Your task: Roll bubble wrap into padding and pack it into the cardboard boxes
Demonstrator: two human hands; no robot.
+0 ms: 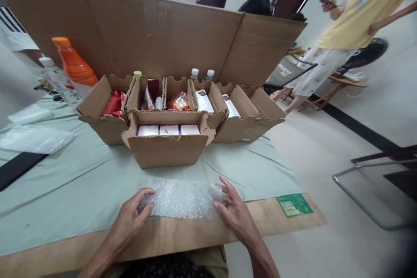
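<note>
A sheet of clear bubble wrap lies flat at the near edge of the table. My left hand rests on its left edge with fingers curled lightly over the wrap. My right hand presses on its right edge, fingers spread apart. Just behind the wrap stands an open cardboard box holding three white and purple packets in a row.
Behind it stand several open cardboard boxes with red packets and white cartons, backed by a tall cardboard sheet. An orange bottle and plastic bags sit left. A person in yellow stands at right. A metal chair frame is right.
</note>
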